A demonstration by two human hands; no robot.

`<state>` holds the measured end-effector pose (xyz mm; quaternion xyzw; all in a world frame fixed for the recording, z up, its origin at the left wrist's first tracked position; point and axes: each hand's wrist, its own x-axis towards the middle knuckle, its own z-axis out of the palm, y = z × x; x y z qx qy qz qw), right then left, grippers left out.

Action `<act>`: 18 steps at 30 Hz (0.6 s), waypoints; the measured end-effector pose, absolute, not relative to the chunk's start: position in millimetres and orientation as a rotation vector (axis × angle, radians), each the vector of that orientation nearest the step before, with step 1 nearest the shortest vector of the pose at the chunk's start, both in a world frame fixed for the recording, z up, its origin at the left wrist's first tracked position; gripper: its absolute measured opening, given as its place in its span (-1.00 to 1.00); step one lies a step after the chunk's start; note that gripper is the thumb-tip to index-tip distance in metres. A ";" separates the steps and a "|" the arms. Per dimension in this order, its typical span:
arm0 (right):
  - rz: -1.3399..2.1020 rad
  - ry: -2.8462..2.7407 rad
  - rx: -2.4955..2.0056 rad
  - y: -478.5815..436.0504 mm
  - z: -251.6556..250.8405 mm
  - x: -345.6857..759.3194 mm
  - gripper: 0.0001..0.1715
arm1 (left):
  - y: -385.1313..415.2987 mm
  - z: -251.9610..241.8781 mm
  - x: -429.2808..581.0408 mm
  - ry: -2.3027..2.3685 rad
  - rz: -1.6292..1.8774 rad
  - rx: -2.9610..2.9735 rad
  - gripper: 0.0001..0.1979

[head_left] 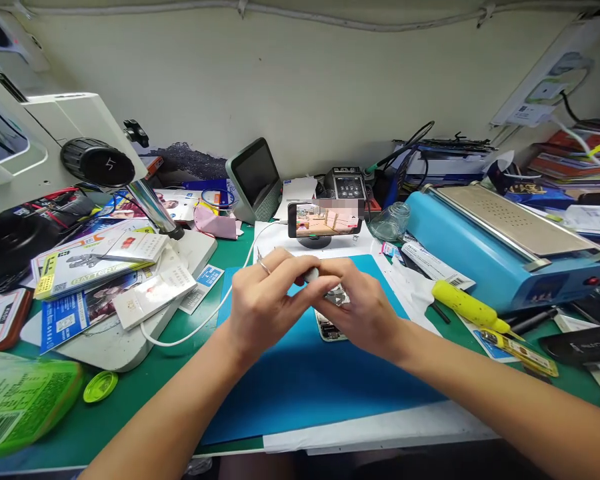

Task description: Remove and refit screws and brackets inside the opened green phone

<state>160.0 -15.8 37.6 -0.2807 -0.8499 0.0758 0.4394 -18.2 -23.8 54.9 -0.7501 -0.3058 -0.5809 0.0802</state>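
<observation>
Taking the blue mat (pixel 290 413) as the clock's centre, nearest of all at 8 o'clock lies a green packet (pixel 27 403), with a yellow-green cap (pixel 100 387) just beside it on the green table (pixel 135 390); over the mat the two hands meet, fingers almost touching; the left hand (pixel 263 303), a ring on one finger, seems to pinch a small grey piece (pixel 311 274) between thumb and forefinger; the right hand (pixel 370 307) curls in at that piece from 3 o'clock, though whether its fingertips press on anything I cannot tell; below them, towards 12 o'clock on the mat, lies an opened phone (pixel 330 331), partly hidden by the right hand; its inner parts show bare, so the opening looks done, while closing it up is evidently not; how much inside work is left cannot be judged; farther out, a yellow bottle (pixel 465 307) lies at 2 o'clock, and a white cable (pixel 200 327) curves at 10; beyond, a blue machine (pixel 475 247) sits at 1 o'clock, a lit phone on a stand (pixel 325 227) at 12, and a dark-screened device (pixel 255 177) at 11, all before a pale wall (pixel 290 87).
</observation>
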 end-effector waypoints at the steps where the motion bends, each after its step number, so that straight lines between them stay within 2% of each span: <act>1: 0.182 -2.101 -0.694 -18.4 37.2 162.0 -0.68 | -25.0 53.7 -15.7 -0.917 -1.743 -2.256 -0.84; 10: 0.099 -2.181 -0.552 -16.4 37.6 192.6 -0.79 | -28.8 37.3 0.4 -0.989 -1.837 -2.428 -0.73; 12: 0.073 -2.133 -0.554 -11.4 31.7 201.3 -0.65 | -27.3 31.6 2.5 -1.008 -1.815 -2.488 -0.67; 15: 0.026 -2.071 -0.542 -4.7 22.6 215.0 -0.25 | -23.4 23.5 5.7 -1.045 -1.745 -2.538 -0.75; 18: -0.007 -2.078 -0.510 -0.9 19.1 226.1 -0.14 | -21.3 19.2 8.7 -1.037 -1.610 -2.620 -0.87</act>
